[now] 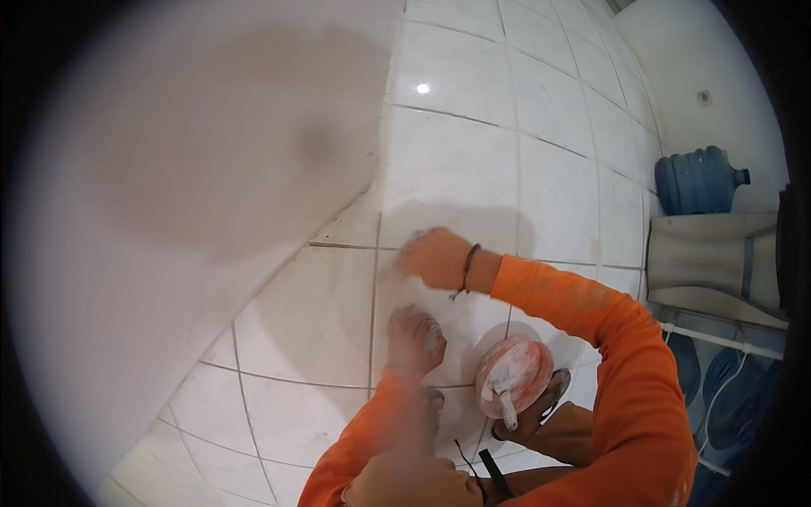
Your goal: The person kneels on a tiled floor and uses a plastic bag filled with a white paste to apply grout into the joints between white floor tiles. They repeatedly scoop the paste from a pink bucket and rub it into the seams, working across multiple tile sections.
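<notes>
My left hand [412, 340] is held over the floor tiles with its fingers curled. Pale grey matter [434, 338] shows at its palm side; I cannot make out what it is. My right hand [438, 258], with a dark bracelet [470, 269] at the wrist, is low over a tile joint [384, 248]. Its fingertips are smeared by motion, so whatever they hold is hidden. Beside my foot stands a reddish bowl [487, 372] smeared with white paste [517, 365]. A white-coated tool handle [508, 410] leans out over its near rim.
White floor tiles [452, 169] with dark and pale joints stretch ahead. A pale wall [211, 127] stands close on the left. To the right, a blue water jug [699, 182] lies on a grey-beige cabinet [705, 253]. More blue jugs [731, 393] sit in a rack below.
</notes>
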Action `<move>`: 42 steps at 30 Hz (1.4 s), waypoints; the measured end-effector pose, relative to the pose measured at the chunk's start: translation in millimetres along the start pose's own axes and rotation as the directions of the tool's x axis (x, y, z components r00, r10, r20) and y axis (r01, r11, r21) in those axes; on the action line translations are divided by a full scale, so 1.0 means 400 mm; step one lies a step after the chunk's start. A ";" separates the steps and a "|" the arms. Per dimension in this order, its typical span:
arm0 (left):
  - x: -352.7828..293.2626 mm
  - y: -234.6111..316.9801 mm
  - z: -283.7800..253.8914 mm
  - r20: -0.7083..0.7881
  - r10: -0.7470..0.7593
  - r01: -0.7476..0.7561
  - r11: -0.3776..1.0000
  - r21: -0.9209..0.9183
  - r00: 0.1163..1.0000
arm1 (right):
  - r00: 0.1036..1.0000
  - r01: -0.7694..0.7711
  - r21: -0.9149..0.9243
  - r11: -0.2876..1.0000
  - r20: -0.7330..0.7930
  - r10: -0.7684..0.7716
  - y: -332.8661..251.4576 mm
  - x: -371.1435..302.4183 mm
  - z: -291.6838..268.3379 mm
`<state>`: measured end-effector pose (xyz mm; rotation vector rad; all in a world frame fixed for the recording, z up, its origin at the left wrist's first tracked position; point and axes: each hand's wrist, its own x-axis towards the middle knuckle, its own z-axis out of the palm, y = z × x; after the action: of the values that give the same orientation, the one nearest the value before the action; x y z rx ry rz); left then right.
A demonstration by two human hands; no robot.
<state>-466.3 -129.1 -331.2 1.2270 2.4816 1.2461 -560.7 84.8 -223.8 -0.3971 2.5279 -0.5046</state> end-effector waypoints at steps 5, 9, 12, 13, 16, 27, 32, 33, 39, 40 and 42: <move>-0.007 0.001 0.012 0.000 -0.031 0.031 0.999 0.014 1.000 | 0.896 0.092 -0.432 0.897 -0.357 -0.264 0.197 0.036 -0.027; -0.002 0.003 0.005 0.043 -0.052 0.051 0.998 0.021 0.998 | 0.835 0.173 -0.438 0.882 -0.410 -0.367 0.271 0.082 0.061; -0.007 0.005 0.014 0.009 -0.037 0.037 0.999 0.010 0.999 | 0.840 0.164 -0.394 0.904 -0.425 -0.338 0.270 0.053 0.143; -0.007 0.006 0.015 0.026 -0.039 0.039 0.999 0.010 0.999 | 0.870 0.151 -0.377 0.914 -0.388 -0.304 0.263 0.027 0.152; -0.004 0.009 0.010 0.070 -0.040 0.039 0.999 0.013 0.997 | 0.915 0.148 -0.379 0.914 -0.298 -0.272 0.229 -0.099 0.140; 0.005 0.020 0.019 -0.012 -0.029 0.030 0.998 0.058 1.000 | 0.936 -0.327 -0.142 0.934 -0.184 0.300 0.153 0.081 -0.082; 0.012 0.041 -0.002 0.153 -0.154 0.125 0.975 0.185 0.976 | 0.916 -0.108 -0.283 0.953 -0.401 -0.015 -0.028 0.094 0.105; 0.011 0.042 0.012 0.129 -0.165 0.136 0.968 0.210 0.978 | 0.945 -0.047 -0.250 0.967 -0.324 -0.038 -0.041 0.074 0.137; -0.002 0.059 -0.008 0.109 -0.186 0.146 0.944 0.297 0.976 | 0.995 0.061 0.038 0.997 -0.081 -0.058 -0.084 -0.012 0.064; -0.001 0.056 -0.010 0.114 -0.161 0.126 0.956 0.267 0.980 | 0.998 0.018 0.037 0.999 -0.066 -0.016 -0.076 -0.022 0.029; -0.004 0.048 -0.017 0.114 -0.109 0.082 0.973 0.216 0.988 | 0.964 0.091 -0.022 0.996 -0.248 -0.093 -0.030 -0.013 0.011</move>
<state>-456.0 -127.9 -313.4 1.1720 2.5974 0.8735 -552.0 74.7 -219.7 -0.4839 2.7636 -0.6106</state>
